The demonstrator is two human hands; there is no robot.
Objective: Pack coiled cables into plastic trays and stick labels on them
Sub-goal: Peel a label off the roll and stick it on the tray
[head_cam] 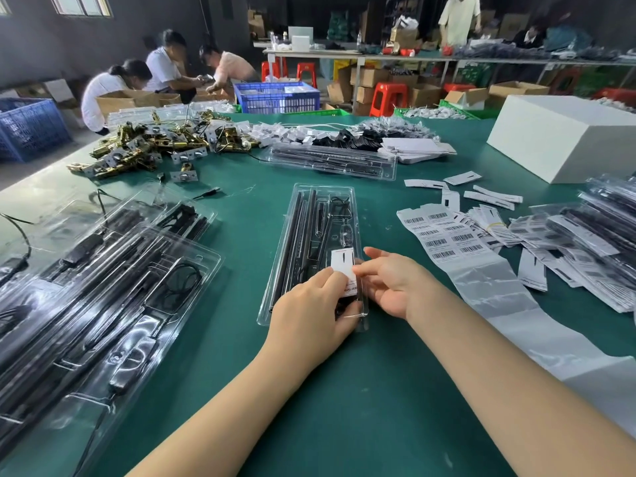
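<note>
At centre table, your left hand [311,304] presses the clear tray's [311,215] near end, fingers curled over a white label [343,266]; your right hand [392,284] pinches its edge. Barcode sheets [437,235] lie at two o'clock.

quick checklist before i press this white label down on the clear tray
1. Clear plastic tray flat on the green table: ok.
2. Black cable seated in its compartment: ok.
3. White paper label over the tray's near end: ok.
4. Left hand holds the label's lower edge: ok.
5. Right hand pinches the label's side: ok.
6. Label square and stuck: cannot tell.
</note>
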